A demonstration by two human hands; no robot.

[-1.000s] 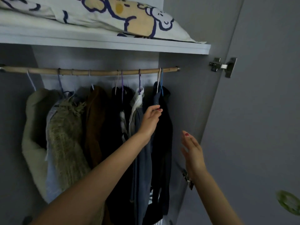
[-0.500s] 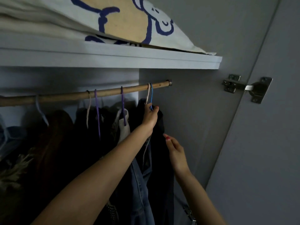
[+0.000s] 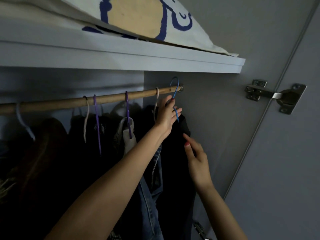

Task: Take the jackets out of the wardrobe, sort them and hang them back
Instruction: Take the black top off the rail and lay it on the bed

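Several dark jackets hang from a wooden rail (image 3: 110, 98) inside the wardrobe. At the rail's right end my left hand (image 3: 167, 115) pinches the neck of a blue hanger (image 3: 175, 94), whose hook is lifted above the rail. A black jacket (image 3: 174, 163) hangs from that hanger. My right hand (image 3: 197, 158) is lower down, fingers relaxed, touching the black jacket's right shoulder. A denim jacket (image 3: 149, 201) hangs just left of it, partly behind my left forearm.
A white shelf (image 3: 155, 60) runs close above the rail and carries a printed pillow (image 3: 138, 16). The wardrobe's side wall (image 3: 216, 118) stands right of the rail end. The open door (image 3: 285, 170) with a metal hinge (image 3: 277, 96) is at the right.
The camera has moved closer and tilted up. My left hand has lifted the blue hanger's hook up off the rail. My right hand stays at the black jacket's shoulder.
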